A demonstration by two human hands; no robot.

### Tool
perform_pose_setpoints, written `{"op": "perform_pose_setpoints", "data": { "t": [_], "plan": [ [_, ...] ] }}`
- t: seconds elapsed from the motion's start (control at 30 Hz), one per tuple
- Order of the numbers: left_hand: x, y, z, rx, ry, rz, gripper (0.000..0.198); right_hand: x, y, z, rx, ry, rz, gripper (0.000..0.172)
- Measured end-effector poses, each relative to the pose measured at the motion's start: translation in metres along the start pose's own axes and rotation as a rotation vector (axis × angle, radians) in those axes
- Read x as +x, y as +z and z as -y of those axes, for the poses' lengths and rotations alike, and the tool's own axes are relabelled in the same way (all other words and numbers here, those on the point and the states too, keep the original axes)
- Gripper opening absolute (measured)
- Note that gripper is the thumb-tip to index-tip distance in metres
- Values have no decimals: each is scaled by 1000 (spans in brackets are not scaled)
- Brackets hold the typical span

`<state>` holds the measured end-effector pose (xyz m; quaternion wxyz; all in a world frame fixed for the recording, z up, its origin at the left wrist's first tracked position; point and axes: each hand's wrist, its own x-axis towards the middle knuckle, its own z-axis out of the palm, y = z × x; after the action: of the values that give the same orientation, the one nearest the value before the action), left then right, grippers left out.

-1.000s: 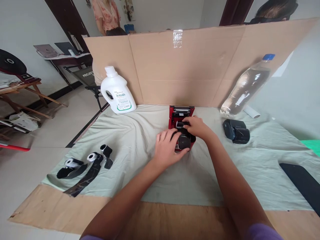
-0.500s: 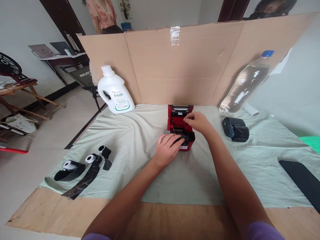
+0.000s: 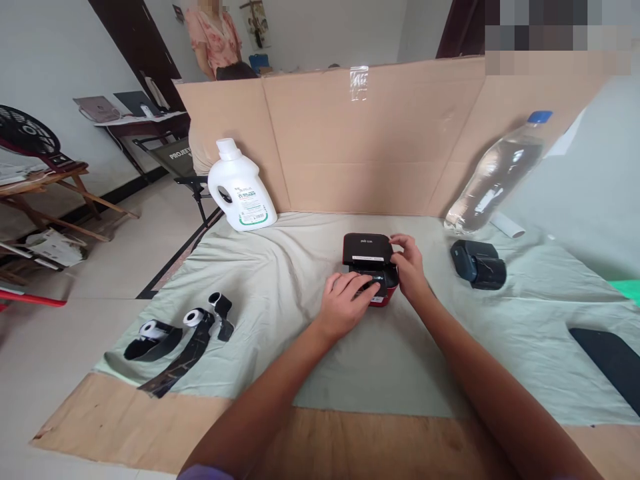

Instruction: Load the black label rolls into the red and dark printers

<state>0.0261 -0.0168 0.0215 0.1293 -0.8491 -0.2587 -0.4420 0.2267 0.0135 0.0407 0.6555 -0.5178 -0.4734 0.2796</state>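
A compact red-and-black label printer (image 3: 371, 261) sits on a pale green cloth (image 3: 280, 300), just right of the frame's centre. Its black lid (image 3: 369, 248) stands partly open, tilted over the body, with small lettering on top (too small to read) and a white strip along the near edge.

The left hand (image 3: 345, 303) lies across the printer's front, fingers bent over the dark section beneath the lid; whether it grips anything there cannot be told. The right hand (image 3: 410, 268) is at the lid's right edge, fingertips curled beside it, and it is likewise unclear whether they pinch the lid or merely touch it.

In the lower left of the frame lie three black rolls (image 3: 191, 317), the middle one trailing a long strip toward the cloth's near edge. Right of centre, a dark blue-grey device (image 3: 464, 261) has another black roll (image 3: 490, 273) against its side. A black slab (image 3: 607, 363) is at the lower right.

Behind, a white detergent bottle (image 3: 245, 190) and a clear bottle with a blue cap (image 3: 497, 173) lean against a cardboard panel (image 3: 350, 147). A person (image 3: 215, 40) in a pink patterned top stands in the upper left.
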Motion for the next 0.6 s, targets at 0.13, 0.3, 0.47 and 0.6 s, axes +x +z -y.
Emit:
{"op": "perform_pose_setpoints", "data": {
  "t": [0.13, 0.3, 0.47, 0.6],
  "plan": [
    [-1, 0, 2, 15, 8, -26, 27, -15, -1, -19, 172, 20, 15, 55],
    [-4, -1, 12, -34, -43, -46, 29, -22, 4, -30, 191, 73, 51, 59],
    [-5, 0, 20, -136, -262, 25, 49, -31, 5, -33, 216, 98, 104, 64],
    [-4, 2, 23, -238, -393, 59, 58, -30, 5, -35, 218, 85, 111, 62]
  ]
}}
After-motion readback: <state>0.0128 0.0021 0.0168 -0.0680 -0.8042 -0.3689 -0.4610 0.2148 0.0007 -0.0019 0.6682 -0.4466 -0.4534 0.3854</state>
